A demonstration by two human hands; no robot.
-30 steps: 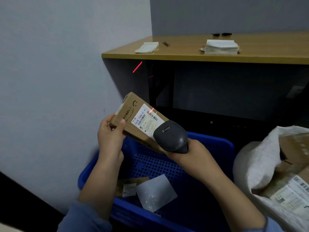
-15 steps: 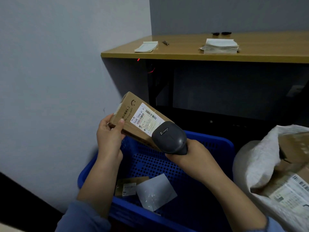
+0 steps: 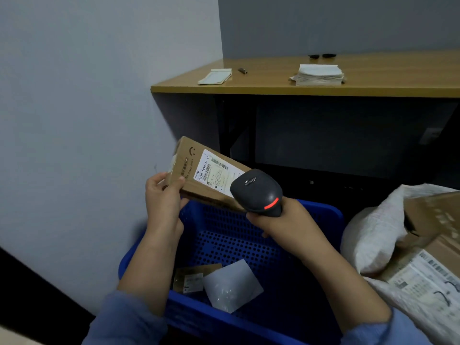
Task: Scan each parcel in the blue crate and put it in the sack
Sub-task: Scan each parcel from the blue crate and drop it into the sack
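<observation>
My left hand (image 3: 163, 197) grips the near end of a brown cardboard parcel (image 3: 191, 168) with a white label, held tilted above the blue crate (image 3: 321, 210). My right hand (image 3: 286, 220) grips a black barcode scanner (image 3: 256, 191), its head over the label's right end and a red light glowing on its back. Down in the crate lie a small brown parcel (image 3: 191, 277) and a grey plastic mailer (image 3: 231, 285). The white sack (image 3: 373, 235) stands at the right, holding several cardboard parcels (image 3: 433, 215).
A wooden table (image 3: 273, 83) stands behind the crate, with a stack of white papers (image 3: 318, 74), a notepad (image 3: 216, 76) and small dark items on it. A pale wall runs close along the left. Dark space lies under the table.
The red laser line on the label and wall has gone out. A red light now glows on the scanner's back. Parcel and hands have hardly shifted.
</observation>
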